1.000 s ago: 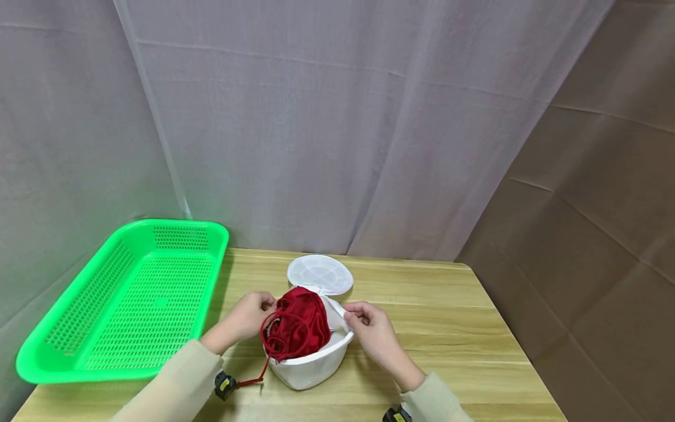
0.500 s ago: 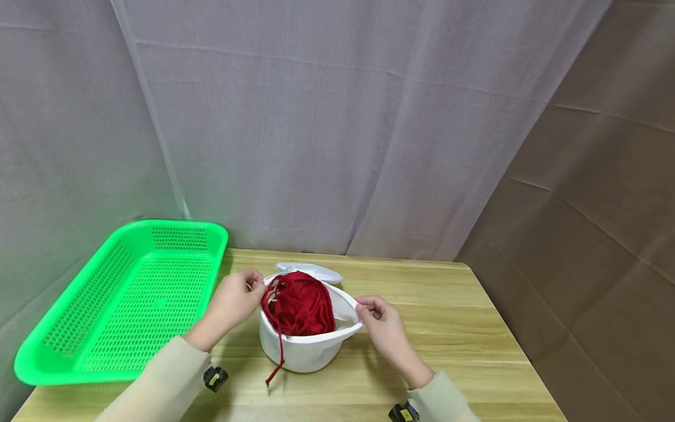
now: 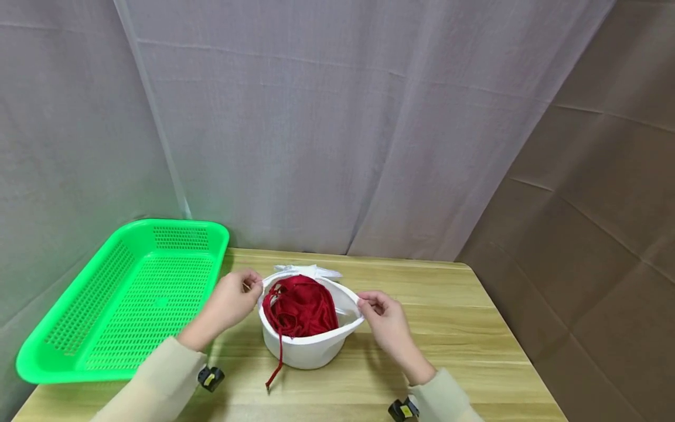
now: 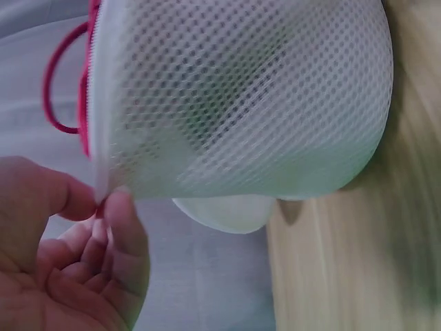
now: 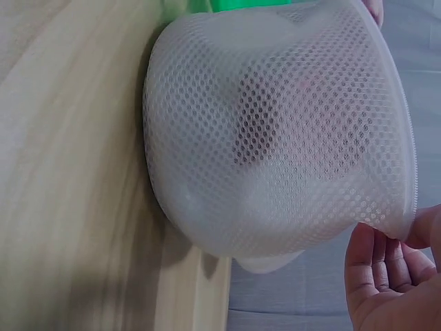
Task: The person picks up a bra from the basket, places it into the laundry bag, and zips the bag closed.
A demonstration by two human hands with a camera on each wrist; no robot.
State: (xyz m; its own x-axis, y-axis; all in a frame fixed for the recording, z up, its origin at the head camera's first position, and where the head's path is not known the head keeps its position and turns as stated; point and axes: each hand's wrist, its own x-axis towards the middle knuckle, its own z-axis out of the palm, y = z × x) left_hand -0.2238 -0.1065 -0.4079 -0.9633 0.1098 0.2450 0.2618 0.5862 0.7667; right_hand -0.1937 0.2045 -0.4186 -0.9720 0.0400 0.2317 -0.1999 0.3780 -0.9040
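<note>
A white mesh laundry bag (image 3: 311,354) stands upright on the table with its mouth uncovered. A shiny red cloth (image 3: 311,305) with thin cords lies bunched inside it, and one red cord (image 3: 279,360) hangs over the front rim. My left hand (image 3: 237,298) pinches the rim at the left; in the left wrist view, thumb and fingertips meet on the zipper edge (image 4: 103,96). At the right side my right hand (image 3: 389,322) pinches the rim and stretches it outward. Behind the bag, its white round lid (image 3: 329,274) is folded back, mostly hidden.
A green perforated plastic basket (image 3: 158,302) occupies the table's left side. Wood-grain tabletop (image 3: 448,346) extends to the right of the bag. Grey curtain (image 3: 316,146) hangs behind the table, and a brown cloth wall (image 3: 596,205) bounds the right.
Both hands have moved apart, pulling the laundry bag's mouth wider and its rim higher. The lid has tipped back behind the bag. The red cloth sits lower, its cord now hanging down the front.
</note>
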